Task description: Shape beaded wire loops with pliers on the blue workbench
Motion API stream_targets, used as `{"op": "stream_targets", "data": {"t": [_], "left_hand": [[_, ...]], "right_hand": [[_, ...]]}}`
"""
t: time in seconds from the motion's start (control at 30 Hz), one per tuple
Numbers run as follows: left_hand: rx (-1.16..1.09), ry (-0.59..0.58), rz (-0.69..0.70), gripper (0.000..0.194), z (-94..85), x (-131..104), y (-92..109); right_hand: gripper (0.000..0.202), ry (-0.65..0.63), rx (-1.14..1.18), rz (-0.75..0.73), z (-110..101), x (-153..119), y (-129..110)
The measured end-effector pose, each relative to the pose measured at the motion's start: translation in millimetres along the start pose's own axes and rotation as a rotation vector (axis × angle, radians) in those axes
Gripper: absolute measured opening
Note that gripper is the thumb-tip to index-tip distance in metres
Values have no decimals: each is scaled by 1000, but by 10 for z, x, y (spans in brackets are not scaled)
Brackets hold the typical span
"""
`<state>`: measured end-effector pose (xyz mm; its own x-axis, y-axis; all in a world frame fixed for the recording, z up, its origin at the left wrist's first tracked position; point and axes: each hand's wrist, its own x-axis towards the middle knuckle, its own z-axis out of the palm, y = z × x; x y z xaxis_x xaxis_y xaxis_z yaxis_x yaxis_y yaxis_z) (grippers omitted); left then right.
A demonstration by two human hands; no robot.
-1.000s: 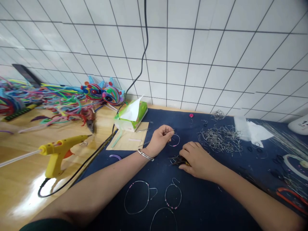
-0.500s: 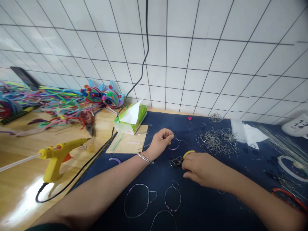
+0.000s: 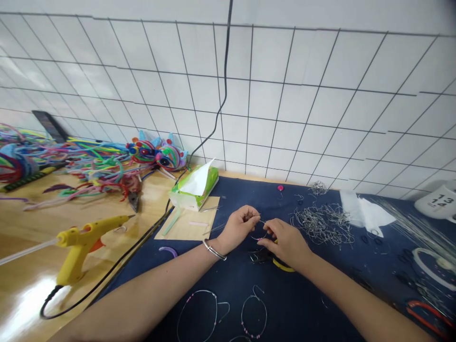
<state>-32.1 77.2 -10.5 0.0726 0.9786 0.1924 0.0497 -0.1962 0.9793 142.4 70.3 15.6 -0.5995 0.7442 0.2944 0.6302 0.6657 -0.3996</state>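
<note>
My left hand (image 3: 240,228), a silver bangle on its wrist, pinches a thin wire loop (image 3: 259,239) that carries small pink beads. Close on its right, my right hand (image 3: 285,240) has its fingers closed on the same loop, near the beads. Pliers with yellow handles (image 3: 284,266) lie on the dark blue mat (image 3: 302,304), just below my right hand and partly hidden by it. Nearer to me on the mat are a larger beaded wire loop (image 3: 216,308) and a smaller one (image 3: 242,317), both with hooked ends.
A tissue box (image 3: 194,202) and a tan board (image 3: 181,232) are at the left. Beyond them lies a yellow glue gun (image 3: 76,247) with its cable. Tangled wire pieces (image 3: 322,223), a white mug (image 3: 436,199) and red-handled scissors (image 3: 429,316) are at the right.
My right hand has let go of the pliers and moved up and left to the wire loop. The pliers now rest on the mat. The camera view has tilted slightly up.
</note>
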Motion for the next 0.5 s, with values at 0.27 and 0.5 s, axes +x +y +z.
{"op": "stream_targets", "data": {"t": [0.27,0.5], "left_hand": [[-13,-18,2,15,17,-11,29],[-19,-59,-26,15,11,-15,22]], "right_hand": [[19,-29,207,34,-24,-25,60],[17,-9,290,46,-47,-13,79]]}}
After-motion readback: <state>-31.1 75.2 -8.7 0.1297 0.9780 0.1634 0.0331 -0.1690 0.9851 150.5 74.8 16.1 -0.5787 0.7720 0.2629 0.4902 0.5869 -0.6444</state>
